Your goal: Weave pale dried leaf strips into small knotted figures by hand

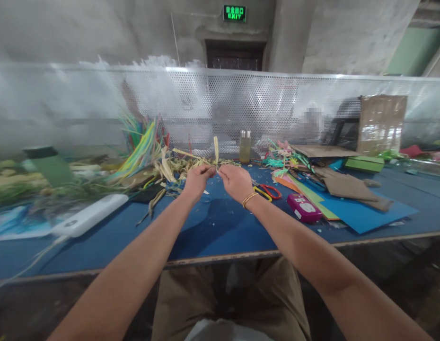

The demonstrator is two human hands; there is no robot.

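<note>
Both hands meet over the middle of the blue table (220, 227). My left hand (197, 181) and my right hand (236, 181) each pinch the lower end of a pale yellow strip (216, 150), which stands upright between the fingertips. A gold bracelet (249, 199) sits on my right wrist. Just behind the hands lies a heap of pale straw-like strips (184, 166).
Left: a bunch of coloured strips (142, 147), a white flat box (88, 215), a green box (51, 166). Right: red-handled scissors (269, 191), a pink box (304, 208), blue and coloured paper sheets (358, 213), cardboard (381, 123). A bottle (245, 147) stands by the perforated metal screen (277, 104).
</note>
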